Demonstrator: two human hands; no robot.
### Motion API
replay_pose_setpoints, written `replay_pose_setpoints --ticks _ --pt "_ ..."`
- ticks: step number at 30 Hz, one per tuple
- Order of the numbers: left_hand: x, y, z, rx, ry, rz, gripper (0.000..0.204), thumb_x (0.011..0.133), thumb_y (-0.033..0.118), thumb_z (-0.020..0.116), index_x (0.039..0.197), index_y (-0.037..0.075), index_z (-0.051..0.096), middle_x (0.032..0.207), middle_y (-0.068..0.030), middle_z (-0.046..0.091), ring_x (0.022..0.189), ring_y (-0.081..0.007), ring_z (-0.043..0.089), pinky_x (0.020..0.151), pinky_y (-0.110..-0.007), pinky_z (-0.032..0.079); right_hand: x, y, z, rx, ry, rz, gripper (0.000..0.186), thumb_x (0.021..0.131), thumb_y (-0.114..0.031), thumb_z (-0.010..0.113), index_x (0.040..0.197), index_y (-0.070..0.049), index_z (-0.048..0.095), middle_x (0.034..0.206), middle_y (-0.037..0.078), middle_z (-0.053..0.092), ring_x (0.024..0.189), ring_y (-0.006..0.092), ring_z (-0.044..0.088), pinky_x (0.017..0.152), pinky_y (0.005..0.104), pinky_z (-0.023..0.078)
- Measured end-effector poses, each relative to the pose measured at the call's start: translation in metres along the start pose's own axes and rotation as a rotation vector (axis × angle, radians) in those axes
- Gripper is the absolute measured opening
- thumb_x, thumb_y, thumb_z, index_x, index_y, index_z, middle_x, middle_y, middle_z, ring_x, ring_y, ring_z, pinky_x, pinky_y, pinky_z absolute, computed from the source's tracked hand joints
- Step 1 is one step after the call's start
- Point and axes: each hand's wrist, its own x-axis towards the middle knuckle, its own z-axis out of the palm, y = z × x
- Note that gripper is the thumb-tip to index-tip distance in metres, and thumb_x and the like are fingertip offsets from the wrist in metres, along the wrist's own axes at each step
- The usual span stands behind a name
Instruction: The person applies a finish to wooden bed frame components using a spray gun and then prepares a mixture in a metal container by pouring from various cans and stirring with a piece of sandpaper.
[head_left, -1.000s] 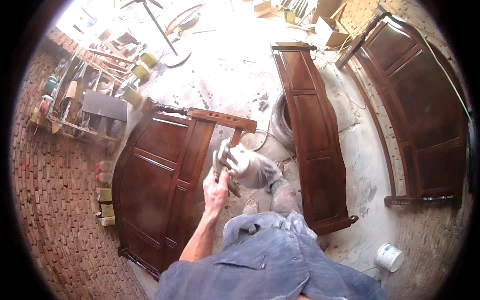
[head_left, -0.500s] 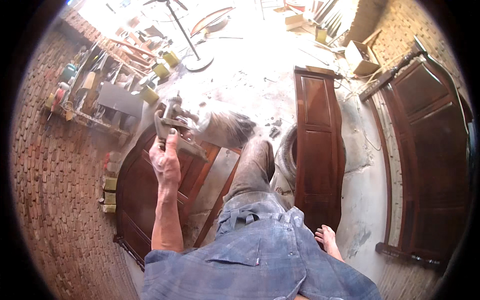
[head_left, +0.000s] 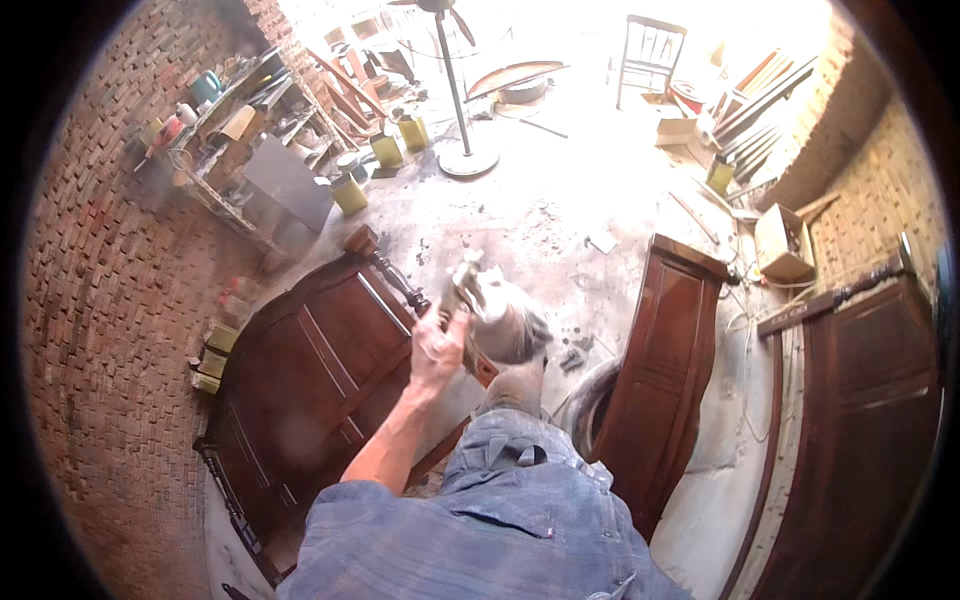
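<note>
My left hand [head_left: 438,350] is closed round a metal spray gun [head_left: 460,292], held out in front of my body. A pale, blurred shape [head_left: 508,322] is just beyond it; I cannot make out what it is. Below and left lies a large dark wooden panel with turned posts [head_left: 300,390]. A narrower wooden panel [head_left: 650,380] is to the right, beside a tyre [head_left: 585,420]. My right hand is not in view. My trousered leg [head_left: 508,388] shows below the gun.
Another dark panel [head_left: 855,430] is at far right. A cluttered rack [head_left: 230,150] stands by the left brick wall, with yellow cans [head_left: 385,150] nearby. A standing fan [head_left: 466,158], a chair [head_left: 648,65], stacked timber [head_left: 760,110], a cardboard box [head_left: 782,245] and loose cords are farther out.
The view has tilted up, showing more of the far floor. My left hand swung left with the gun and is back nearer the middle. My right hand, visible half a second ago, has left view.
</note>
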Motion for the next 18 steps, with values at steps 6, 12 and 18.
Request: replay_pose_setpoints --ticks 6,12,18 --pt "0.073 -0.059 0.04 0.148 -0.207 -0.101 0.043 0.092 0.015 0.06 0.132 0.002 0.056 0.094 -0.0165 0.069 0.086 -0.023 0.066 0.074 -0.035 0.052 0.08 -0.393 -0.003 0.227 -0.084 -0.138 0.032 0.096 -0.027 0.06 0.116 -0.003 0.067 0.098 0.009 0.069 0.075 0.0146 0.064 0.059 0.0283 0.055" --pt "0.162 -0.052 0.074 0.131 -0.417 -0.07 0.05 0.091 0.011 0.062 0.137 -0.002 0.049 0.121 -0.0283 0.061 0.113 -0.0397 0.061 0.097 -0.04 0.048 0.204 -0.614 0.057 0.008 -0.228 -0.611 0.033 0.093 -0.016 0.065 0.121 0.001 0.063 0.114 0.012 0.066 0.1 0.0173 0.064 0.081 0.0312 0.055" --pt "0.238 -0.052 0.075 0.146 -0.401 0.033 0.053 0.086 0.003 0.065 0.135 -0.008 0.049 0.124 -0.0282 0.06 0.116 -0.0397 0.06 0.098 -0.04 0.049 0.254 -0.75 0.086 -0.027 -0.276 -0.651 0.03 0.087 -0.015 0.068 0.113 0.001 0.065 0.096 0.014 0.072 0.087 0.0217 0.07 0.081 0.0338 0.054"
